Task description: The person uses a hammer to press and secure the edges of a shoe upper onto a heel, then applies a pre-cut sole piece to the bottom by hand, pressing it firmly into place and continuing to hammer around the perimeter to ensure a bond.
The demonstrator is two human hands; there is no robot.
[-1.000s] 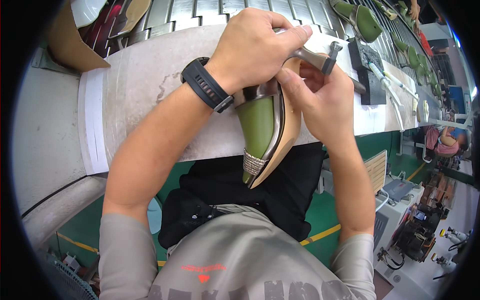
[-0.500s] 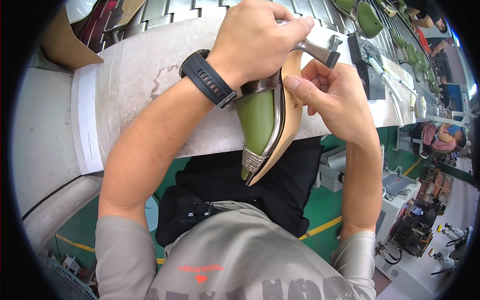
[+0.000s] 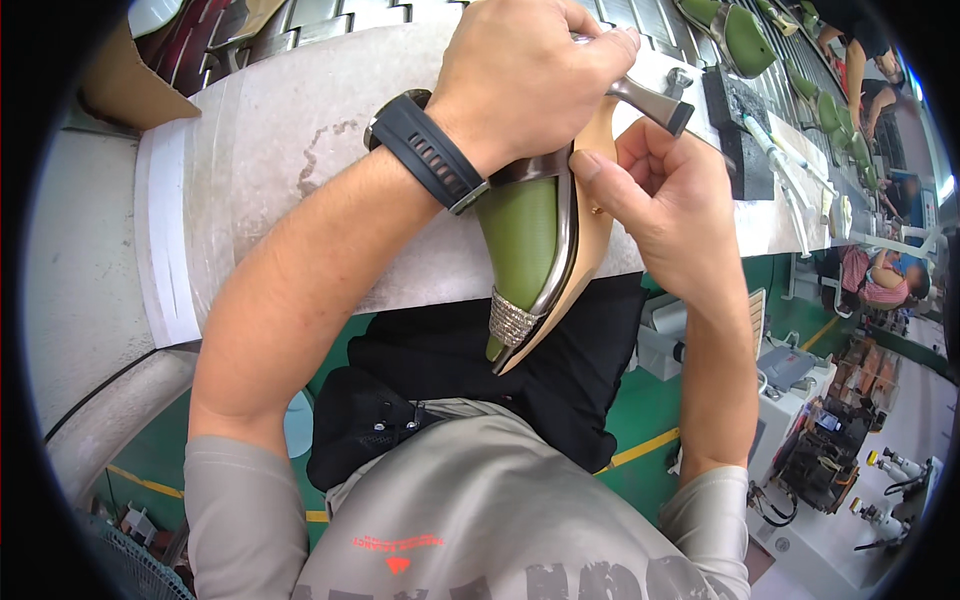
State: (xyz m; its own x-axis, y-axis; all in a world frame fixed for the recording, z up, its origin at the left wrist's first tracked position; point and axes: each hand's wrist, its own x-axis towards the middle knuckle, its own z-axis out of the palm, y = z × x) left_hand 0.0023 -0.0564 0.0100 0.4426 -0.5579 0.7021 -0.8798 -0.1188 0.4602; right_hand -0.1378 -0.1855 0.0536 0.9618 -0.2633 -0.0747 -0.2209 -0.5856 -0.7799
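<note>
A high-heeled shoe (image 3: 507,312) hangs toe-down over the table's near edge, its beige sole (image 3: 590,243) turned to the right. It has dark metallic trim, a glittering band near the toe and a green form inside. My left hand (image 3: 545,85), with a black watch on the wrist, wraps round its back part beside the dark metallic heel (image 3: 655,105). Against the sole's edge rests the thumb of my right hand (image 3: 680,205), whose fingers are curled in; what they hold, if anything, is hidden. A small gold-coloured spot shows on the sole just below that thumb.
Under my hands lies a pale, stained worktable (image 3: 270,190). A black block (image 3: 745,135) with white tubes stands at its right. Along the slatted conveyor (image 3: 370,18) behind, several green shoes (image 3: 748,42) are lined up. At left is a cardboard piece (image 3: 135,85). Other people are at far right.
The shoe and my left hand have shifted slightly to the right. My right thumb stays against the sole, while the curled fingers have moved a little.
</note>
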